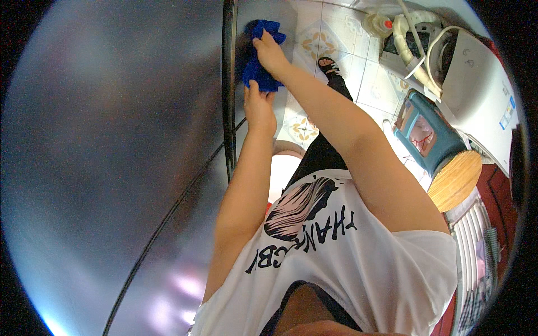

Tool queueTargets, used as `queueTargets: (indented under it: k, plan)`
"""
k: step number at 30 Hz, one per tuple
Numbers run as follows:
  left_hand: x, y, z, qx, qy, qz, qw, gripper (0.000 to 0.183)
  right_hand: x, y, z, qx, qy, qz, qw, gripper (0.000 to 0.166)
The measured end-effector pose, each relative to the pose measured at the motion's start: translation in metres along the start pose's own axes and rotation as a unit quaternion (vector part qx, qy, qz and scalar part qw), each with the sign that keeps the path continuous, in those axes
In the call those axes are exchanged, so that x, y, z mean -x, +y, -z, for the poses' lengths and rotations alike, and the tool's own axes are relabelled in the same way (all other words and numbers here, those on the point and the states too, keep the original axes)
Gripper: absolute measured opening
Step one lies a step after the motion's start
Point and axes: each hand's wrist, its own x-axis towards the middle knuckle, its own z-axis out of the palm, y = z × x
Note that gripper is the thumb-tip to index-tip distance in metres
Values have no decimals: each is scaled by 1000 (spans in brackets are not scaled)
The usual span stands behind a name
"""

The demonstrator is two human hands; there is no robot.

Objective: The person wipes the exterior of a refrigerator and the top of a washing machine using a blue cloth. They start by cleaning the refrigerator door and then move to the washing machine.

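A bunched blue cloth [260,75] is at the top centre, in front of the grey side panel [248,12] of what looks like a refrigerator. My right hand [271,52] grips the cloth's upper part, thumb and fingers pinching a fold. Just below, my left hand [259,107] holds its lower edge between thumb and fingers. Both arms reach up and away from my body. Beside the cloth runs the dark edge strip [228,75] of a large glossy grey door [113,126], which fills the left of the view. Whether the cloth touches the panel cannot be told.
Patterned floor tiles [344,42] lie under my sandalled foot [328,65]. A round white object [283,170] is near my legs. At right are a white appliance [479,84] with hoses, a plastic bottle [376,25], a teal-framed container [441,134] and a round wooden stool top or board [456,180].
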Motion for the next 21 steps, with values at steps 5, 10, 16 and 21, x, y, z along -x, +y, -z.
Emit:
queueTargets:
  k: [5,10,16,21]
  plan:
    - [62,-7,41,0,59,-52,997,29,86,-29,-19,79,-13,83,993,61]
    - [115,-4,62,-23,48,-83,995,38,165,-40,-40,70,-90,133,985,61]
    - [131,-1,58,-174,50,-144,973,37,187,-32,-53,82,-70,168,980,62]
    - [99,-4,57,-167,9,-101,981,41,163,-23,-43,51,-54,163,984,63]
